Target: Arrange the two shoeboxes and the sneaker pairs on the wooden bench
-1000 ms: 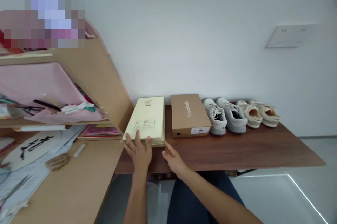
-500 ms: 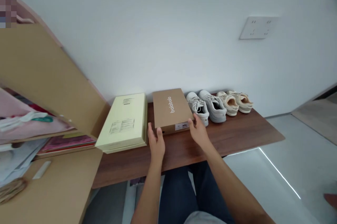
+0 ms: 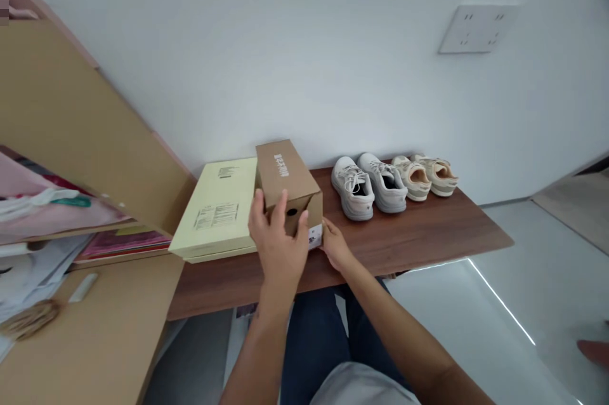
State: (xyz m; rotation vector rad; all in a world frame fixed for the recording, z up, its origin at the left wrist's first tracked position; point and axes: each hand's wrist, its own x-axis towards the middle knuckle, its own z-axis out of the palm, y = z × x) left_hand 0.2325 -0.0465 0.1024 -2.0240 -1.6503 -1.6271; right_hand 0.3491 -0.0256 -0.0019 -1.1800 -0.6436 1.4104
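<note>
A brown cardboard shoebox (image 3: 288,170) stands tipped on its long side on the dark wooden board, with white lettering on the face turned up. At its near end, my left hand (image 3: 281,237) has its fingers spread against the box, by a round hole and the upper edge. My right hand (image 3: 337,245) grips the lower right corner, beside a white label; some of its fingertips are hidden. Close on the left lies a pale yellow box (image 3: 219,202). To the right stand a pair of grey-white sneakers (image 3: 368,186) and a pair of cream shoes (image 3: 425,176).
The wooden board (image 3: 404,233) runs along a white wall with a socket plate (image 3: 478,28). On the left is a tan desk (image 3: 95,329) with shelves, papers and a coil of twine (image 3: 31,319). My legs are under the board's front edge.
The brown shoebox has gone from lying flat to standing on its side, shifted left against the yellow box. My left hand has come onto its near end, and my right hand has moved left.
</note>
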